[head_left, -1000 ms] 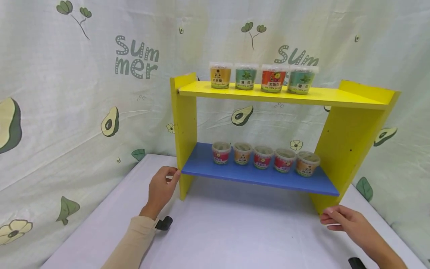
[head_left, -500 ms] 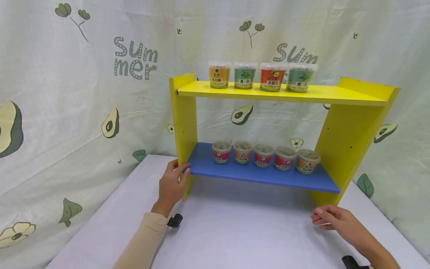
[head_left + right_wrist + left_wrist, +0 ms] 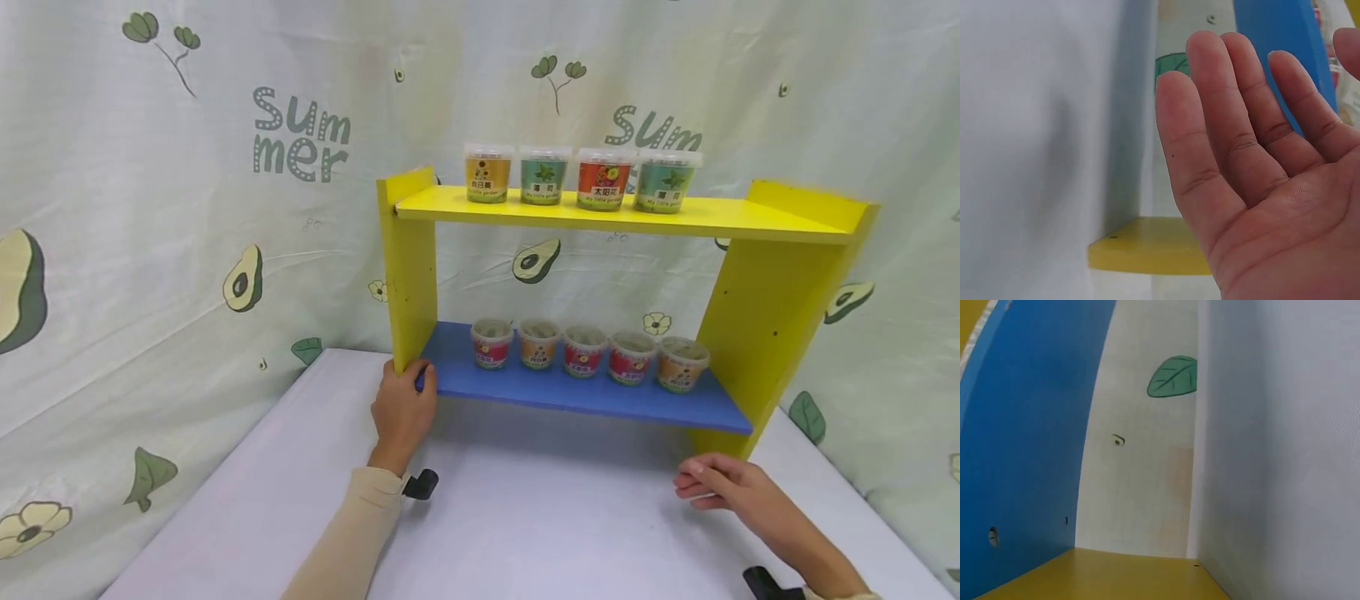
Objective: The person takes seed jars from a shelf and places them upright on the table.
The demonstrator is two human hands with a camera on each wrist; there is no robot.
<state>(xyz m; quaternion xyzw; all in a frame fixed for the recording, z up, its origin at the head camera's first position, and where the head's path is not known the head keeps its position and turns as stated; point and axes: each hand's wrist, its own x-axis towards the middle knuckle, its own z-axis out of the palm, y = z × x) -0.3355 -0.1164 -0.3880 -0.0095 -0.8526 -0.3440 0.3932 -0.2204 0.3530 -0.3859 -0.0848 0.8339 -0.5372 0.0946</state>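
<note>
A yellow rack with a yellow top shelf (image 3: 720, 218) and a blue lower shelf (image 3: 585, 393) stands on the white table (image 3: 525, 517). My left hand (image 3: 403, 404) grips the foot of the left upright (image 3: 408, 275), thumb on the blue shelf's front corner. My right hand (image 3: 716, 483) lies with straight fingers just in front of the right upright (image 3: 772, 325); I cannot tell whether it touches. The right wrist view shows that hand's (image 3: 1254, 175) open palm before the yellow foot (image 3: 1147, 253). Several small tubs (image 3: 545, 175) line the top shelf, several more (image 3: 584, 350) the blue one.
A printed curtain (image 3: 150, 208) with avocados and "Summer" lettering closes in the back and both sides. The left wrist view shows only the blue shelf's underside (image 3: 1022, 437), a yellow panel (image 3: 1104, 578) and the table (image 3: 1279, 444).
My left hand has moved right from beside the left upright and closed round its foot. My right hand has slid a little to the left along the table.
</note>
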